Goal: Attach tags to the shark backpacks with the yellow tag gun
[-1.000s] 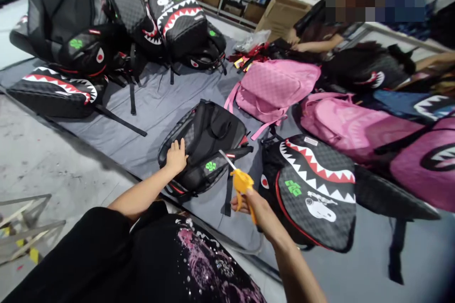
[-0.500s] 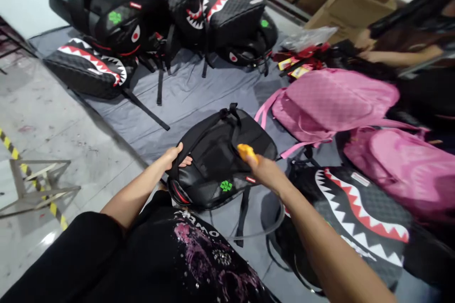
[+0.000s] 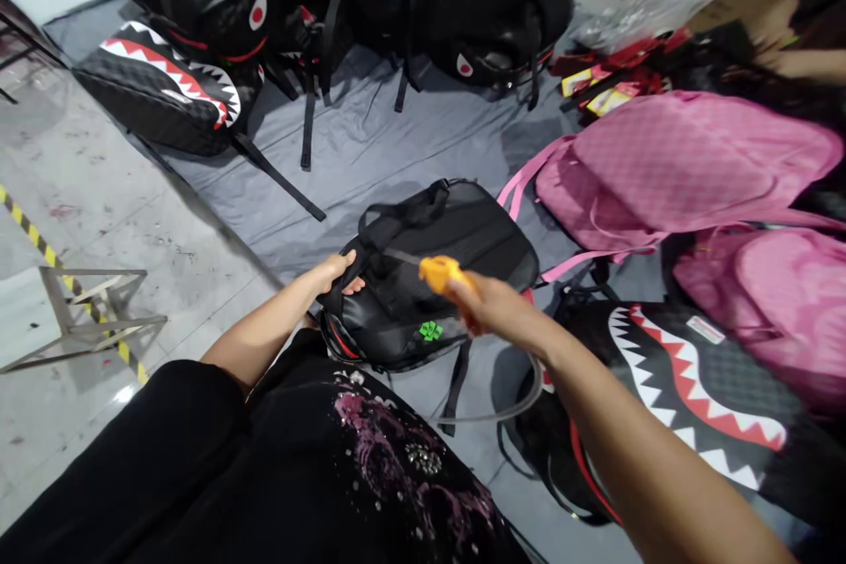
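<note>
metal stand (image 3: 85, 317): on the bare floor (image 3: 165, 220), well apart from the left grip on its outer side, off the sheet
grey sheet (image 3: 370, 150): spread under all the bags, probably to keep them off the scuffed floor
left hand (image 3: 337, 271): grip closed over the near left edge of the black backpack (image 3: 463, 233), fingers curled on top and the thumb showing at the rim; it seems to pin the bag so that it does not slide
black backpack: lies flat on the sheet with back panel and straps up, between the two grips; its left edge is inside the left grip and its middle is just beyond the right grip
yellow tool (image 3: 441, 271): clasped in the right grip, thin metal tip aimed toward the left grip and low over a strap; whether the tip touches cannot be told
right hand (image 3: 493, 310): grip closed round the tool's handle, raised over the bag's near right part
clear hose (image 3: 512, 405): hangs in a slack loop below the right grip, which likely leaves the tool free to move
pink backpack (image 3: 680, 163): beyond the right grip on its outer side, apart
shark-mouth backpack (image 3: 693, 379): flat, near the right grip on its outer side
co-worker's hand (image 3: 773, 35): far beyond the right grip, among other bags
</note>
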A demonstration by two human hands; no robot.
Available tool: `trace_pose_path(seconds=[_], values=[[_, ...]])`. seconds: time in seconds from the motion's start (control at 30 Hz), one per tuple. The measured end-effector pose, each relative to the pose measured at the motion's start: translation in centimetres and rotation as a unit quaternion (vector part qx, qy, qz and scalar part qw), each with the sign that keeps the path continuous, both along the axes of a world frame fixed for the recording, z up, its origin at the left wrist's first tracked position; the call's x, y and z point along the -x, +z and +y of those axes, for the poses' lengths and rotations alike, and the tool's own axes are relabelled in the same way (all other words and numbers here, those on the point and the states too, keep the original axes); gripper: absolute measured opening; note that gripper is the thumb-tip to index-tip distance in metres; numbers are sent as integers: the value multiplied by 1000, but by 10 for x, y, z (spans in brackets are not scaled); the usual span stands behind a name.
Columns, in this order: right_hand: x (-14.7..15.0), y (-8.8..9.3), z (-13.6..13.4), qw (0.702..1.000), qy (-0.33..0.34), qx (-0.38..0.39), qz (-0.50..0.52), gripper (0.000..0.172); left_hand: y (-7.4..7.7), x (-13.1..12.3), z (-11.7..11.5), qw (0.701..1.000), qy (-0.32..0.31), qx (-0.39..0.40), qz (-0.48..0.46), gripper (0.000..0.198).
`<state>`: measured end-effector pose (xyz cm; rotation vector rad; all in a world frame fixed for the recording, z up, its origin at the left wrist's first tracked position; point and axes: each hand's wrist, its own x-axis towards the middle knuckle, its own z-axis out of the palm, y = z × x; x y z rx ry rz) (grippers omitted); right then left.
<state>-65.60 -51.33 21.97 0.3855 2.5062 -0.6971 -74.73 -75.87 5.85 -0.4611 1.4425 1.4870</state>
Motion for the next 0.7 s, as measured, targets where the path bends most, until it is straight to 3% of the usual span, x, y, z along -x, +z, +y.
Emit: trace_pose_path(seconds=[0.07,0.13,0.2,0.3,0.37,0.43,0.5,0.57,0.7], values=[[-5,5,-1,1000,-18,-6,13,35,0,-6,0,998,-16,25,59,56],[-16,12,0,997,-1,59,-51,35,4,-18,1,980,-45,59,186,58],[-29,18,6,992,1,85,-93,35,9,-34,4,926,-90,101,353,60],[-53,25,20,997,-68,-26,1,34,15,-57,16,806,-172,196,531,54],[-68,27,30,999,-39,4,-34,37,15,-65,25,741,-231,269,570,51],[-78,27,41,996,-1,16,-92,40,15,-70,35,698,-268,319,583,52],[-84,26,52,990,-31,-115,-71,40,18,-77,44,671,-256,350,601,52],[-88,28,63,974,-62,-214,-49,39,23,-93,53,640,-232,342,648,49],[-105,37,73,973,-62,-209,-73,38,22,-143,79,586,-311,245,707,73]])
